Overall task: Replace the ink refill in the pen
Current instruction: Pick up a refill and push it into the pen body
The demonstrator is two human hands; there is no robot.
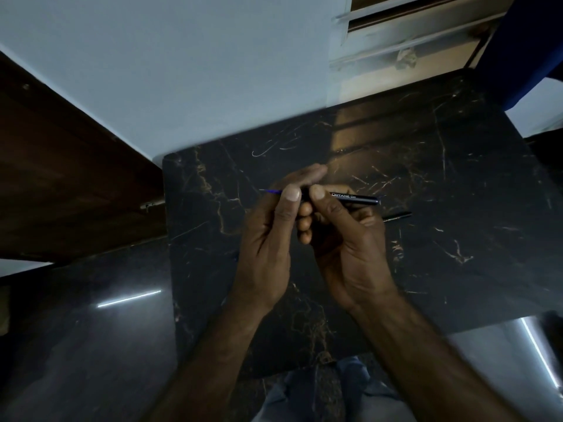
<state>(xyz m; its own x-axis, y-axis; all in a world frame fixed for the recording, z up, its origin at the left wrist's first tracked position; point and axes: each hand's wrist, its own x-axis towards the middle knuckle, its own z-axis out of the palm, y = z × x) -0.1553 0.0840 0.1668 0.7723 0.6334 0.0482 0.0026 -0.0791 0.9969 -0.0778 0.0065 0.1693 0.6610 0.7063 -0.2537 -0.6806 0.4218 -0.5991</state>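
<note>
Both hands meet above the middle of a black marble table (441,166). My right hand (344,239) grips a dark pen barrel (356,198) with white lettering, which points to the right. My left hand (268,239) pinches a thin blue ink refill (272,192) between thumb and fingers; its tip sticks out to the left. The refill lines up with the barrel's open end, but the joint is hidden behind my thumbs. A second slim dark pen part (397,216) lies on the table just behind my right hand.
A dark wooden cabinet (61,178) stands to the left of the table. A pale wall and a window frame (411,41) lie beyond it. A glossy dark floor (91,345) shows at lower left, and a blue garment covers my lap at the bottom.
</note>
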